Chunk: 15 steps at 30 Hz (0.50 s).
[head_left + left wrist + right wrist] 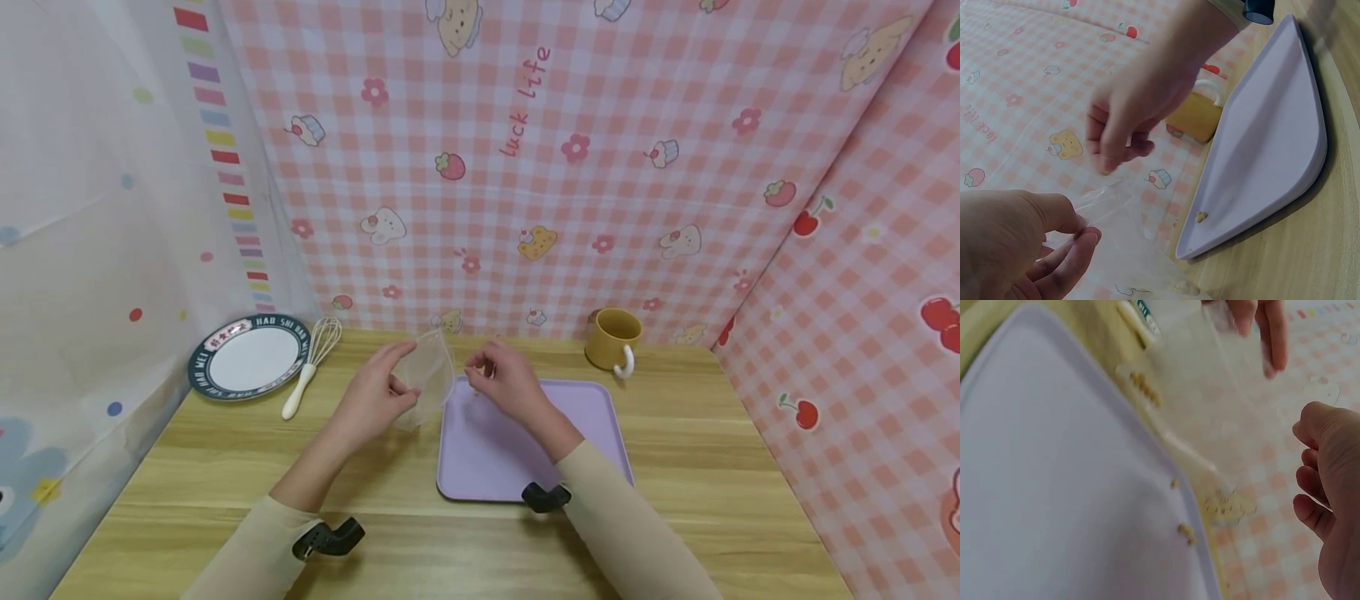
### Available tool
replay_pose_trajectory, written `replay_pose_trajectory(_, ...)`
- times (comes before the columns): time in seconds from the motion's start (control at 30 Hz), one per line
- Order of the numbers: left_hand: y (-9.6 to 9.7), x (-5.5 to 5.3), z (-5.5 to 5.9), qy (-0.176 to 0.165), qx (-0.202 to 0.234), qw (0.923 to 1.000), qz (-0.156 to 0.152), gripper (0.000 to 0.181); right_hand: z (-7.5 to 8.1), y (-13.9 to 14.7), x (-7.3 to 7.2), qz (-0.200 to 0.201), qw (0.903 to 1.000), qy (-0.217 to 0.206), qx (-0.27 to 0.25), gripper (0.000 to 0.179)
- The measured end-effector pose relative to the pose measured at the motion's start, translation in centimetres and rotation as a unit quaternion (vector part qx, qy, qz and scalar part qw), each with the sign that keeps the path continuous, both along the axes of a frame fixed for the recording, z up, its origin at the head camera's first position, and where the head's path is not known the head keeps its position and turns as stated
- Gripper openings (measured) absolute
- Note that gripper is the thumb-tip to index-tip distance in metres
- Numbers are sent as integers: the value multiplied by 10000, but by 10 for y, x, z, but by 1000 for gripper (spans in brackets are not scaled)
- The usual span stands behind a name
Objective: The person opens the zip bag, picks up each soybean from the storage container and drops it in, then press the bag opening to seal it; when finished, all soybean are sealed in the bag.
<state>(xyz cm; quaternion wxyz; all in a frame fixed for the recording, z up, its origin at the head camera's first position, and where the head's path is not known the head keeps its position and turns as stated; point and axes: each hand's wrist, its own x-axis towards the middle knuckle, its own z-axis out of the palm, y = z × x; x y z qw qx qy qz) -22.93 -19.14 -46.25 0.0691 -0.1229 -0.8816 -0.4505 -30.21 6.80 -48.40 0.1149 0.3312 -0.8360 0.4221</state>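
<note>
My left hand pinches a clear plastic bag near its upper edge, left of the lilac tray. Several small yellow-brown pieces lie in the bag's lower corner in the right wrist view. Over the tray's far left part, my right hand has thumb and forefinger together beside the bag's opening. A yellowish speck shows at its fingertips in the left wrist view, apparently one such small piece, though blurred. A few more small pieces lie near the tray's edge.
At the far left are a plate with a dark lettered rim and a whisk with a cream handle. A mustard mug with a white handle stands behind the tray on the right. Patterned cloth hangs behind the wooden table.
</note>
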Motion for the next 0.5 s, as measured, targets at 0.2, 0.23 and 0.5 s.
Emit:
replay_pose_trajectory(0.2,1,0,1,-26,55,10000,-11,79,17,-22,5,229,9986,467,-50,7)
replay_pose_trajectory(0.23,1,0,1,-20,46,10000,-23,79,19,-26,6,266,9983,526,-17,7)
replay_pose_trajectory(0.5,1,1,2,52,-73,10000,-40,77,32,-44,9,316,9975,545,333,8)
